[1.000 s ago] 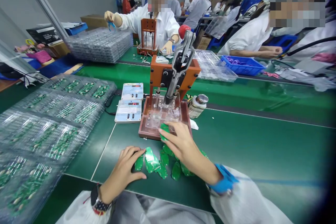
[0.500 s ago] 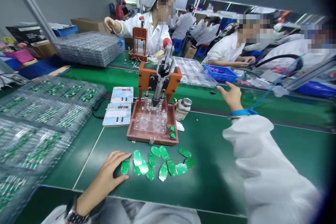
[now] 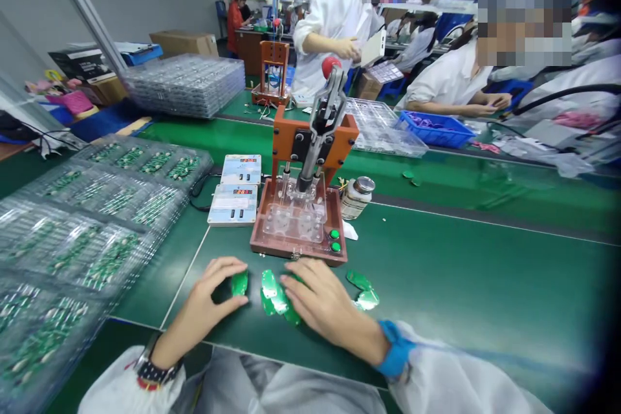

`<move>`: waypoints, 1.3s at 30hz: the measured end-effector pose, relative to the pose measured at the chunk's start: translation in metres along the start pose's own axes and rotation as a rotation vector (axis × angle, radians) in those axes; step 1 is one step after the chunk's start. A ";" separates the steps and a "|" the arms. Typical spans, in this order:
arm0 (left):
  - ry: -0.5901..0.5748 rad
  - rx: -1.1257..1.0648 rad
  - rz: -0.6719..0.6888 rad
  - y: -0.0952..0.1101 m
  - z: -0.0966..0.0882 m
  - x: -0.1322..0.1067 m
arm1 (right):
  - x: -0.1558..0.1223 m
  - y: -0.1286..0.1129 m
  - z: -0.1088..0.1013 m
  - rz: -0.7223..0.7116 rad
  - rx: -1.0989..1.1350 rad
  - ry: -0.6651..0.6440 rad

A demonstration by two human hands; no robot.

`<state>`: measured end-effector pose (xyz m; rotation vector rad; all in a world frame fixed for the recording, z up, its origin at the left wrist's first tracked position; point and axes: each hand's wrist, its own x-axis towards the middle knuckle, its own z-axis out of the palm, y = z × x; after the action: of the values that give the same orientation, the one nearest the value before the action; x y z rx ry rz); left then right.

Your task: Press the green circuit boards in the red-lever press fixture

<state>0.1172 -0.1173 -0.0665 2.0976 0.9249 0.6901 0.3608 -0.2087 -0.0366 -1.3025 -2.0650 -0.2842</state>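
On the left of the green bench lie clear plastic trays of circuit boards (image 3: 97,207). Next comes the person's left hand (image 3: 208,301), arched, with forefinger and thumb closed on a small green oval circuit board (image 3: 239,283). The board's long axis points away from the person, towards the orange-brown lever press (image 3: 301,220) just behind. To the right, touching nothing of that board, a loose heap of green boards (image 3: 274,297) lies under the right hand (image 3: 323,304). This hand rests flat with its fingers apart, the tips pointing left across the heap. So the lone board is nearer the left hand. Two more stray green boards (image 3: 363,291) lie beyond the right wrist.
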 end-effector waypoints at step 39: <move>-0.170 0.074 0.391 0.017 0.015 0.135 | 0.018 0.067 0.016 0.426 0.144 0.015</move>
<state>0.2154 -0.0262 -0.0382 2.3897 0.4567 0.6647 0.4070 -0.1558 -0.0476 -1.5975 -1.7060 0.0446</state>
